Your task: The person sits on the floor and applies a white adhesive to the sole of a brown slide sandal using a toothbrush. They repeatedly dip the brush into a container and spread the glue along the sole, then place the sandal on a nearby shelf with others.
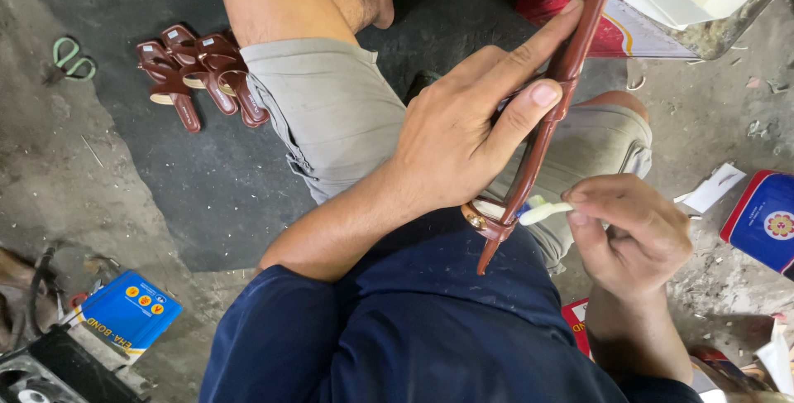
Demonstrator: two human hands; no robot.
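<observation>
Head view: a seated person's lap is seen from above, with grey shorts and a dark blue shirt.
Sandal strap piece (552,97): a long, narrow, glossy reddish-brown piece is held upright over the lap, running from the top edge of the frame down to a pointed end above the blue shirt. A gold buckle is seen at its lower part.
Left hand (463,134): it is closed around the strap piece, with the forefinger laid along its upper length and the thumb pressed against its side.
Right hand (633,233): just right of the strap piece's lower end, it is pinched shut on a small white brush (542,211), whose tip touches the strap near the buckle.
Finished sandals (198,76): several matching reddish-brown sandals are laid on the dark floor, well left of the strap piece.
Scissors (73,59): green-handled, seen further left of the sandals.
Blue packet (128,312): it lies on the floor, far below and left of the strap piece.
Blue tin (765,221): it is seen right of the right hand.
</observation>
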